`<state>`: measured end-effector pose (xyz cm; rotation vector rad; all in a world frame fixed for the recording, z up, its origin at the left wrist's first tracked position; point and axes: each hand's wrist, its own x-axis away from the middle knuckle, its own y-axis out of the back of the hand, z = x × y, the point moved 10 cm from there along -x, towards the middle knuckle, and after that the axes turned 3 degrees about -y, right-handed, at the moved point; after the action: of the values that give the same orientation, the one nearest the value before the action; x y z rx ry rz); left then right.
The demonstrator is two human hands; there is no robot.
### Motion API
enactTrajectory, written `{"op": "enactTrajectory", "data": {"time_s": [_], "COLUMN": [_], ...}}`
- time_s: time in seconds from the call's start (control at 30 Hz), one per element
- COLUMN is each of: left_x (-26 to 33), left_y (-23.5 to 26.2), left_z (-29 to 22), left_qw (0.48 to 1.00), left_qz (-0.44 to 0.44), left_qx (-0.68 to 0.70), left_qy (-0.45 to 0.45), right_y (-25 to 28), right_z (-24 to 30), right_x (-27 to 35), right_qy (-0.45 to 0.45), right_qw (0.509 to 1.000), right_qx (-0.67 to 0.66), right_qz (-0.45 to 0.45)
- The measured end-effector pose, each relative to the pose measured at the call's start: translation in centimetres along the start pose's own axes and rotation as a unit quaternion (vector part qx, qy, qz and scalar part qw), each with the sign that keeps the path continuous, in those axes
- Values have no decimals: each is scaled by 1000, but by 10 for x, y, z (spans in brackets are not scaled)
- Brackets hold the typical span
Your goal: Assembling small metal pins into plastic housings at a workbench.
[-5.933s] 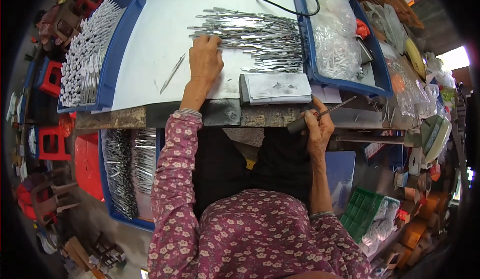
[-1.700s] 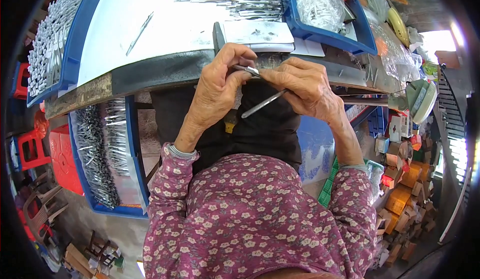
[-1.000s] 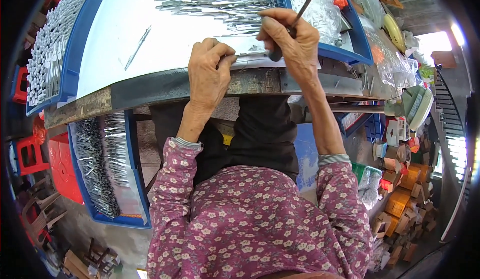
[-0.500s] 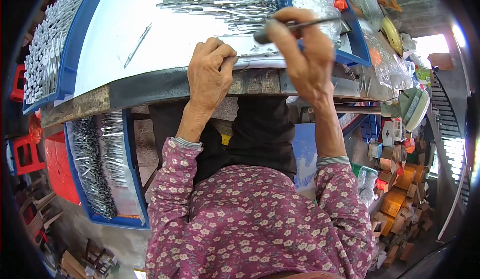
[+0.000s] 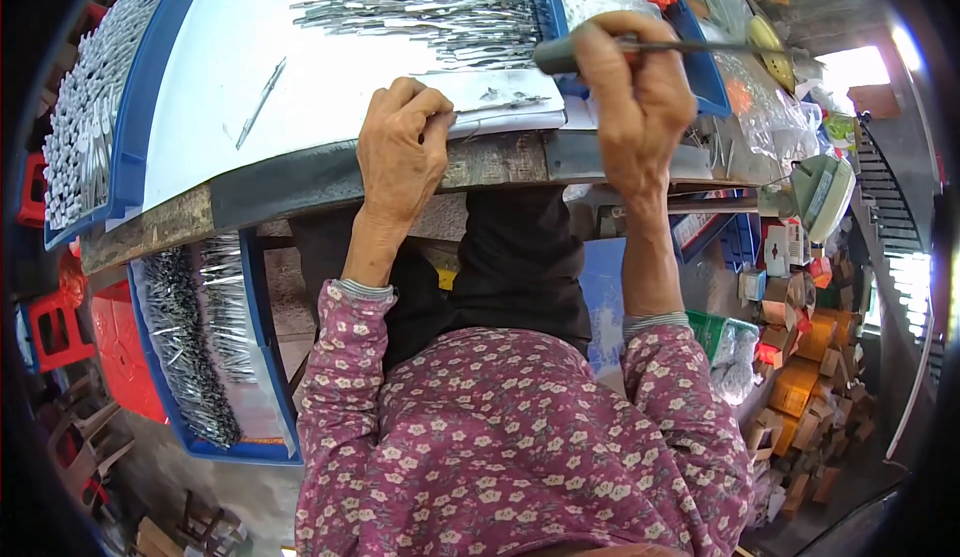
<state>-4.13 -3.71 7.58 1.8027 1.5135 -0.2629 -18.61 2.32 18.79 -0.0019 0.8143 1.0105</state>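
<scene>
My left hand point(image 5: 402, 152) rests at the table's near edge with thumb and forefinger pinched together. What the pinch holds is mostly hidden; a thin dark line point(image 5: 505, 110) runs rightward from the fingertips along a white pad. Raised to the right, my right hand point(image 5: 645, 107) is wrapped round a screwdriver-like tool point(image 5: 556, 56). Its dark handle sticks out leftward and its long thin shaft points right. Beyond my hands lies a wide pile of slim metal pieces point(image 5: 430, 7). One single metal piece point(image 5: 262, 102) lies apart on the white sheet, left of my left hand.
A blue tray point(image 5: 130, 147) of upright white-ended pieces stands at the left. Another blue tray point(image 5: 275, 387) with metal pieces sits below the table. At the back right, a blue bin point(image 5: 710, 82) holds clear plastic bags. Cardboard boxes point(image 5: 800, 387) are heaped on the right-hand floor.
My right hand has moved a little right with the tool, whose shaft now shows longer to the right. The whole view has shifted slightly; my left hand keeps its pinch at the edge.
</scene>
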Motion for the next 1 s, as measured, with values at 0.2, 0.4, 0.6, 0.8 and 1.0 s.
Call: {"op": "enactTrajectory", "data": {"time_s": [0.2,0.4,0.6,0.8,1.0], "left_x": [1,-6,-13,-12,-14], "left_y": [-3,-7,-25,-11,75], "left_z": [-6,-4,-31,-19,39], "left_qw": [1000,999,977,996,980], "left_qz": [16,43,85,33,-89], "left_qx": [-18,-30,-155,-52,-178], "left_qy": [-1,6,-118,-72,13], "right_y": [-31,0,0,10,6], "right_z": [-57,-76,-73,-77,-80], "right_x": [27,37,61,86,106], "right_qy": [-10,-121,-184,-202,-219], "right_qw": [979,991,982,978,972], "right_qx": [167,49,-22,-42,-59], "right_qz": [116,34,28,30,61]}}
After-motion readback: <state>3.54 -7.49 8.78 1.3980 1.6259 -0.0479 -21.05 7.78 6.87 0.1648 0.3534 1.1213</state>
